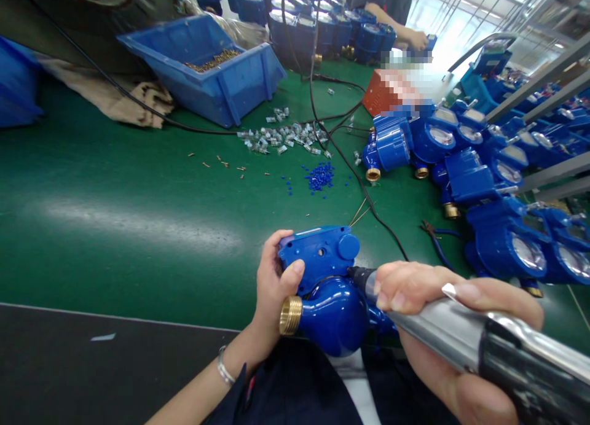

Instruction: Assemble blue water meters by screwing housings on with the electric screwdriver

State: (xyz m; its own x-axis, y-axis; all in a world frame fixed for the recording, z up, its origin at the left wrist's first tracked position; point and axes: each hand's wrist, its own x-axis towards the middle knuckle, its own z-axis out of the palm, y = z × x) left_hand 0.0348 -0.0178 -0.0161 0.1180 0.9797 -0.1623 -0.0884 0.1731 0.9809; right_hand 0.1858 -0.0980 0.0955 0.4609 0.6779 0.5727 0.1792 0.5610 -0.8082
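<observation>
A blue water meter with a brass threaded end lies tilted at the front edge of the green table, close to my body. My left hand is closed round the left side of its blue box-shaped housing, thumb on the face. In my right hand is a silver and black power screwdriver, fingers wrapped round its barrel. Its dark tip meets the housing's lower right corner; the bit and any screw there are hidden.
Small blue caps, clear seals and loose screws lie beyond the meter. A blue bin holds screws. More blue meters, pliers and a black cable are right. Another person's hand is at the back.
</observation>
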